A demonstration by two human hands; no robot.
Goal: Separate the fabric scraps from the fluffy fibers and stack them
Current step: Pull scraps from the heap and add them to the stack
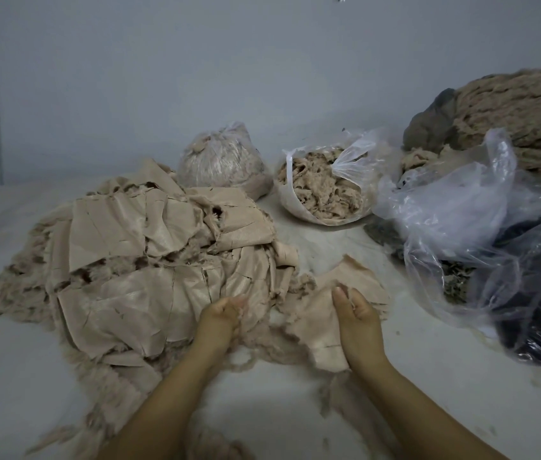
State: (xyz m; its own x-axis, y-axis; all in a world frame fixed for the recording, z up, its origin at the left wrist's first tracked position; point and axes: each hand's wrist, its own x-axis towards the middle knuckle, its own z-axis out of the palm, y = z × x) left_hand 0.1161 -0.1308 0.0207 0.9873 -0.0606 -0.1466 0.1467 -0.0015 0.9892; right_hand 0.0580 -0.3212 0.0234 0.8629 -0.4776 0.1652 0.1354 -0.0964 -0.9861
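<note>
Left hand (221,313) curled round fluffy fibers (256,340). Right hand (357,315) gripping a fabric scrap (315,313). Scrap pile (136,260) just left.

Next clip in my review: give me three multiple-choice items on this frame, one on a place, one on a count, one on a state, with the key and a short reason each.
1. Where does the big stack of beige fabric scraps lie?
A. To the person's left, on the white surface
B. Inside a plastic bag
C. Against the right wall

2. How many clear plastic bags filled with tan fluffy fibers stand at the back?
A. None
B. Two
C. Five

3. What is the right hand doing?
A. Resting flat and empty
B. Gripping a beige fabric scrap
C. Tying a bag

Key:
1. A: the stack spreads left of the left hand.
2. B: one knotted bag, one open bag.
3. B: its fingers curl around the scrap, while the left hand grips fluffy fibers.
</note>
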